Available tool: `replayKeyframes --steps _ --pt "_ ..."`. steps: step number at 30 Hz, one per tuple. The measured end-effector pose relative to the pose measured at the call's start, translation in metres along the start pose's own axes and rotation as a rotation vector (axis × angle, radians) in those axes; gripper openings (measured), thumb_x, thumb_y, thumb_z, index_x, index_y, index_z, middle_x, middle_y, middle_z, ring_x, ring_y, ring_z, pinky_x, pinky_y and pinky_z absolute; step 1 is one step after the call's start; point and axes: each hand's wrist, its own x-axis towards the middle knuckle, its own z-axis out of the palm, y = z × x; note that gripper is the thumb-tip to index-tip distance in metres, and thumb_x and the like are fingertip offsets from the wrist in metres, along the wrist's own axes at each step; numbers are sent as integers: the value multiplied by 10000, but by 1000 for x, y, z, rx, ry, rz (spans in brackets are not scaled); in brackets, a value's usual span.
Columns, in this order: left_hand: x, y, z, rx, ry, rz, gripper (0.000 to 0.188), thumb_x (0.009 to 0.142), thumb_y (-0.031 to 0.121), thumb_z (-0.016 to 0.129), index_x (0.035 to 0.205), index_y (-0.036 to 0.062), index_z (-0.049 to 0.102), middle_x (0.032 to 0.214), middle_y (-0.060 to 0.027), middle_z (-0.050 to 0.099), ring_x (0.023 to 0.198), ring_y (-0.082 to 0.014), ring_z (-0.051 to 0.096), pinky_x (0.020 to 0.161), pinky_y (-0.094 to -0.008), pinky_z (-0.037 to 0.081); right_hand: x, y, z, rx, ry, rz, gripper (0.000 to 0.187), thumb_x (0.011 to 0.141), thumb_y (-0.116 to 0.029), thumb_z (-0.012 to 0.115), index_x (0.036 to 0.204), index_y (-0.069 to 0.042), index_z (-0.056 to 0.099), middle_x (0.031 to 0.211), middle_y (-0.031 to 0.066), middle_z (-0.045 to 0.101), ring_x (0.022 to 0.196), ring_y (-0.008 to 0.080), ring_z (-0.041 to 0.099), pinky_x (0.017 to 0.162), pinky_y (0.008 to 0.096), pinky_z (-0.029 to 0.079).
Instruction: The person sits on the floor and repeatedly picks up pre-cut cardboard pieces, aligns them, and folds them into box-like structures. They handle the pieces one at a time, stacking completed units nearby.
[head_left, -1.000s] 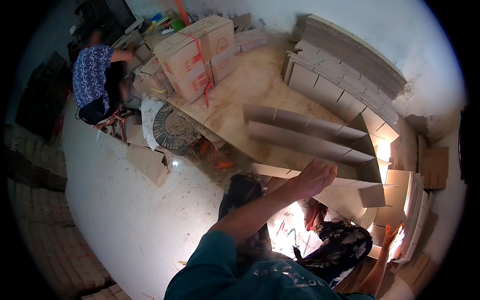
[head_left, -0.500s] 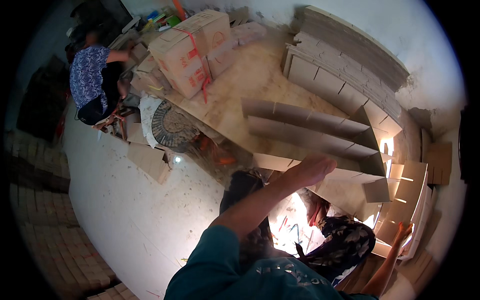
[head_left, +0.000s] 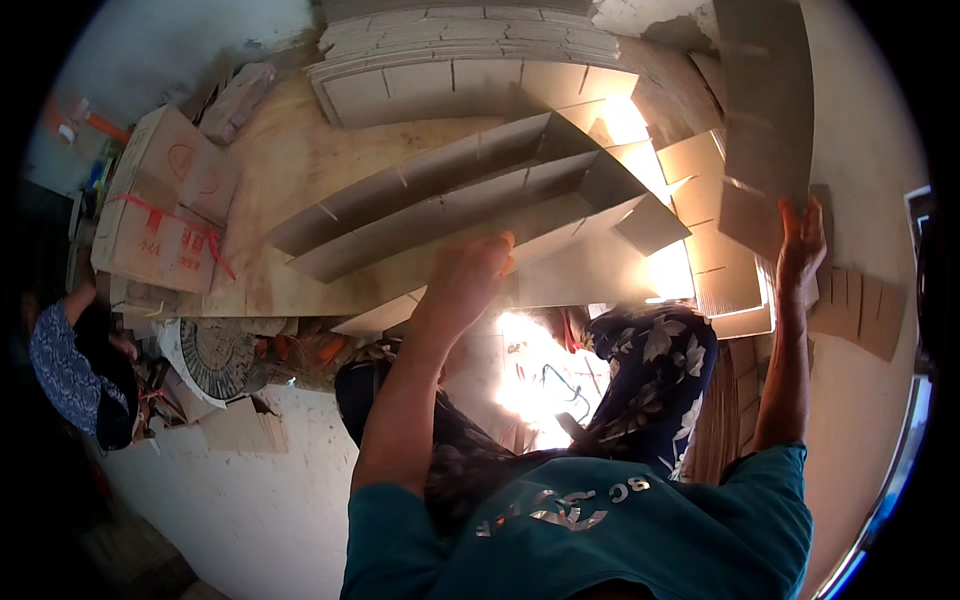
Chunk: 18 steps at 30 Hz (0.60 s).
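Observation:
On the wooden table [head_left: 262, 160] stands a partly joined cardboard divider [head_left: 430, 208], made of long slotted strips linked by cross pieces at its right end. My left hand [head_left: 462, 285] is closed at the near side of the divider, its fingertips by the edge of the closest strip; the fingers' undersides are hidden. At the right, my right hand [head_left: 800, 245] grips the lower end of a long slotted cardboard strip [head_left: 765, 125], which stands raised and nearly upright beside the table.
A stack of slotted cardboard strips [head_left: 470, 52] lies along the back wall. More cardboard pieces [head_left: 708, 200] lie beyond the divider's right end. A red-strapped carton [head_left: 150, 235] sits at the table's left, near another person [head_left: 65, 355]. Bright light falls between my knees.
The view has swung to the right. My right hand has lifted a cardboard strip up from the pile at the right. The left hand stays at the divider's near side.

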Motion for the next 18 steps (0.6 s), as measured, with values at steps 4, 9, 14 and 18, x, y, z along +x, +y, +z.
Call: replayKeyframes --steps 4,9,14,18 --pt "0 -2 6 1 49 65 45 784 75 563 798 32 565 683 -154 594 651 -309 607 597 -409 474 4 -62 12 293 -390 -81 554 866 -41 571 1375 -13 353 1212 74 568 1025 105 544 919 257 418" --pt "-2 -5 8 -16 83 96 25 775 63 565 764 41 571 653 -139 587 625 -294 605 577 -402 473 -2 -100 48 396 -792 -18 545 802 32 607 1320 -31 447 1329 92 490 1047 119 545 873 252 459" --pt "1 -5 10 -20 47 97 103 733 32 646 830 18 614 689 -155 606 653 -308 611 590 -391 479 -6 -113 73 481 -890 -149 578 791 71 579 1339 -30 429 1186 93 596 966 110 586 835 220 459" --pt "2 -6 12 7 45 79 172 715 19 684 880 5 638 735 -172 625 685 -317 623 599 -380 488 -8 -119 83 370 -911 -194 570 806 53 552 1351 -54 424 1095 89 638 920 99 593 823 223 454"
